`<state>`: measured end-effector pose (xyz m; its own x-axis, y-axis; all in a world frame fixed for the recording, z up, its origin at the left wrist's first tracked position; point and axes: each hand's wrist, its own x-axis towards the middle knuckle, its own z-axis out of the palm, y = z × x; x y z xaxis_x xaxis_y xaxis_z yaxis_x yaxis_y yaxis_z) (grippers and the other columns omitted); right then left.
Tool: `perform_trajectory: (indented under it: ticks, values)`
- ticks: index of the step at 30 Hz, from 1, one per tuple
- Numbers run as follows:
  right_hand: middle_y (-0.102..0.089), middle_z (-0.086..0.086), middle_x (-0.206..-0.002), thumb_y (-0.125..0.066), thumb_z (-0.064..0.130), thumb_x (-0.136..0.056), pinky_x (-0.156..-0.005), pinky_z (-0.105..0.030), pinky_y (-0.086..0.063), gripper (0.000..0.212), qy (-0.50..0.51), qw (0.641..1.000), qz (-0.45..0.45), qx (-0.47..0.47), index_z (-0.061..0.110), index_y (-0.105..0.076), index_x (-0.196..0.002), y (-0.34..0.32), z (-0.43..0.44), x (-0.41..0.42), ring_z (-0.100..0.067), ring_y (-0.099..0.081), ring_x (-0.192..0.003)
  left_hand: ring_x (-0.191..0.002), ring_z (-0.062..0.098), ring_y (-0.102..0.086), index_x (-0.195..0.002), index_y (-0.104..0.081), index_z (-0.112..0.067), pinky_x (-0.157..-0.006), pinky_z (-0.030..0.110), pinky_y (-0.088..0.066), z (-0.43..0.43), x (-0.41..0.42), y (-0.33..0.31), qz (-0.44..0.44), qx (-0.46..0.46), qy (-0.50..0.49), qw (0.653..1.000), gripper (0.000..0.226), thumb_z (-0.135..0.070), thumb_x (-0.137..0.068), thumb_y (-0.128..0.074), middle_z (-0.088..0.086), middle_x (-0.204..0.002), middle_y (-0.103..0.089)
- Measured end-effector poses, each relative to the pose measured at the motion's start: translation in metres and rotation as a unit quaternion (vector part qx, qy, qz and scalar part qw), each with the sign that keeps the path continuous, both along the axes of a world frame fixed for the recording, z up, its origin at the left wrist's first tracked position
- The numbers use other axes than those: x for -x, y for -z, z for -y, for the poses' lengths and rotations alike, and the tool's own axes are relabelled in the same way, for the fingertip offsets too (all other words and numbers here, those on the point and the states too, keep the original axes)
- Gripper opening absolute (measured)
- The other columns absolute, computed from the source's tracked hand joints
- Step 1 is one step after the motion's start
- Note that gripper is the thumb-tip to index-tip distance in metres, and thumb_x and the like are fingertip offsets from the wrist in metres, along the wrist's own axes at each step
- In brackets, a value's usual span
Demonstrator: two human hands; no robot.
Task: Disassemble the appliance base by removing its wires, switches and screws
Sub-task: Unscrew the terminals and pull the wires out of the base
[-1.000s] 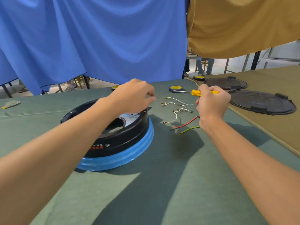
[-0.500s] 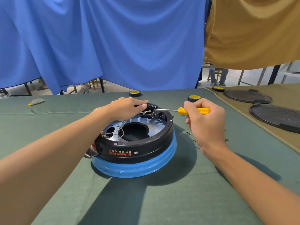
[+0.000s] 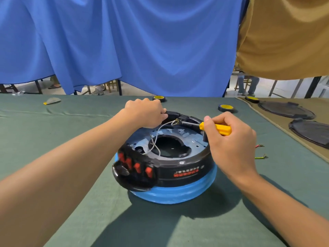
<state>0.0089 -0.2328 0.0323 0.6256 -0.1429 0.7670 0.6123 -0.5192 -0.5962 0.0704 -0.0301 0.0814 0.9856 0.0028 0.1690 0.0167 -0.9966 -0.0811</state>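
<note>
The round appliance base (image 3: 185,173), black above a blue rim, lies upside down on the green cloth with its metal plate showing. A black switch panel with red buttons (image 3: 137,168) sticks out at its near left. My left hand (image 3: 146,113) grips the far rim of the base. My right hand (image 3: 229,138) holds a yellow-handled screwdriver (image 3: 216,128), its tip at a terminal on the far rim where a white wire (image 3: 156,138) ends. The wire runs across the plate's centre hole.
Loose red and green wire ends (image 3: 259,151) lie on the cloth to the right of the base. Three tape rolls (image 3: 226,107) sit near the far edge. Two black round covers (image 3: 309,130) rest on the brown cloth at right. Blue drapes hang behind.
The base has been turned, so the switch panel now faces me at the near left. My left hand has stayed on the far rim. The screwdriver tip remains at the far terminal.
</note>
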Motion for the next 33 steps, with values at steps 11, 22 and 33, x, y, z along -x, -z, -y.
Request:
perform_trajectory:
  ticks: [11,22,33]
  values:
    - [-0.062,0.013,-0.065,-0.059,0.036,-0.095,-0.059,-0.015,-0.044,0.026,-0.04,0.997,-0.047,-0.053,0.016,-0.063,-0.079,0.003,-0.03,0.012,-0.001,-0.059,-0.071,-0.058,0.021,-0.041,-0.082,-0.045,-0.018,-0.05,0.03,-0.024,-0.014,0.014,0.011,0.075,-0.131,-0.043,0.988,0.015,-0.024,-0.096,-0.046,0.0,-0.067,-0.039]
    - [-0.068,0.007,-0.063,-0.065,0.037,-0.091,-0.066,-0.031,-0.055,0.022,-0.064,0.973,-0.122,-0.186,0.021,-0.065,-0.076,-0.02,-0.025,-0.025,-0.005,-0.066,-0.059,-0.101,0.023,-0.057,-0.108,-0.072,-0.02,-0.084,0.033,-0.045,-0.062,0.021,0.022,0.107,0.359,-0.072,0.924,0.025,-0.024,-0.095,-0.052,0.003,-0.11,-0.067]
    - [-0.068,0.002,-0.07,-0.06,0.041,-0.092,-0.059,-0.029,-0.049,0.025,0.005,0.967,-0.152,-0.202,0.028,-0.058,-0.071,-0.014,-0.057,-0.018,-0.014,-0.065,-0.069,-0.102,0.021,-0.063,-0.117,-0.068,-0.012,-0.099,0.038,-0.045,-0.055,0.016,0.031,0.065,0.6,-0.054,0.796,0.036,-0.037,-0.097,-0.053,0.003,-0.104,-0.069]
